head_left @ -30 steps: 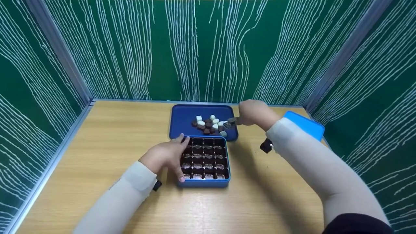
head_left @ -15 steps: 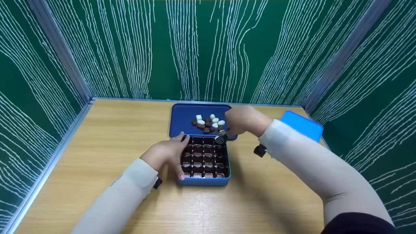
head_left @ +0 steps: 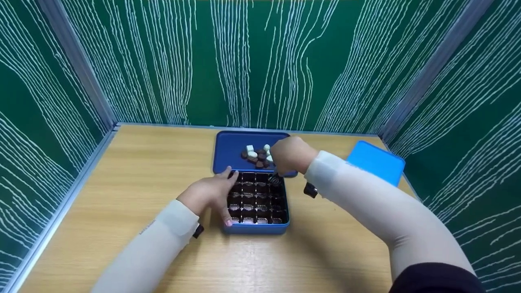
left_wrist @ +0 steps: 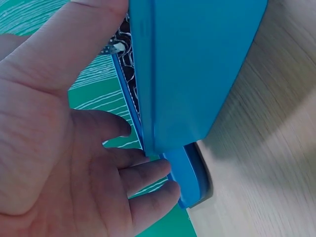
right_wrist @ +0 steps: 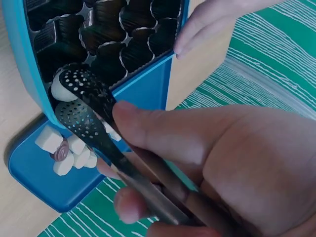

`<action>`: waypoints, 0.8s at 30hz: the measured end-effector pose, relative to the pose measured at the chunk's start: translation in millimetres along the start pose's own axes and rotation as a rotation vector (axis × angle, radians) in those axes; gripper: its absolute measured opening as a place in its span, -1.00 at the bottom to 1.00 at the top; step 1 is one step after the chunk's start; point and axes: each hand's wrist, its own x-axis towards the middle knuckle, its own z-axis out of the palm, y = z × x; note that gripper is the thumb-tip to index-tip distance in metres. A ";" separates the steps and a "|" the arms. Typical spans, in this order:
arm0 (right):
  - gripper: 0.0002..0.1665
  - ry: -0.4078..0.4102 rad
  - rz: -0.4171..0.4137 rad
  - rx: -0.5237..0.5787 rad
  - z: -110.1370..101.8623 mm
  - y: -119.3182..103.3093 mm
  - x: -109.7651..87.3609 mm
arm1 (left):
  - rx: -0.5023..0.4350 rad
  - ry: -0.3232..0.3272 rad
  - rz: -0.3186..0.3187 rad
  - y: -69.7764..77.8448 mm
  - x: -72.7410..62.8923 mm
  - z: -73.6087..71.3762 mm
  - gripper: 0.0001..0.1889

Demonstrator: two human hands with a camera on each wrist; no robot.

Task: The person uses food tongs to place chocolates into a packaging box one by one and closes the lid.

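A square blue box (head_left: 255, 229) sits mid-table, with a dark brown plastic insert (head_left: 248, 200) divided into many compartments. My left hand (head_left: 208, 193) spreads over its left side in the head view, thumb at the front corner and fingers at the back corner. In the left wrist view these fingers (left_wrist: 145, 175) look loosely extended. My right hand (right_wrist: 197, 158) holds metal tongs (right_wrist: 106, 131) with perforated spoon-shaped ends. Between those ends is a white chocolate (right_wrist: 60, 90), down at the box's back-right corner compartment. The other compartments visible in the head view hold nothing.
Behind the box lies a dark blue tray (head_left: 228, 151) with several white and brown chocolates (head_left: 254, 155), partly hidden by my right hand. A bright blue flat lid-like piece (head_left: 378, 163) lies at the back right of the table (head_left: 154, 162). Green walls enclose the table.
My right hand has moved left and toward me, carrying the chocolate in the tongs from the tray to the box's back-right corner. The left hand has stayed on the box.
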 end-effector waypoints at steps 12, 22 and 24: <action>-0.50 0.054 -0.064 -0.234 0.2 -14.5 4.2 | 0.021 -0.004 -0.011 -2.4 1.8 0.3 0.73; -0.45 0.037 -0.060 -0.293 -0.2 -15.6 1.9 | 0.003 -0.014 -0.015 -1.0 1.3 -0.7 0.73; -0.45 0.037 -0.059 -0.285 -0.7 -15.3 0.6 | 0.003 -0.013 -0.014 -0.9 1.2 -0.6 0.72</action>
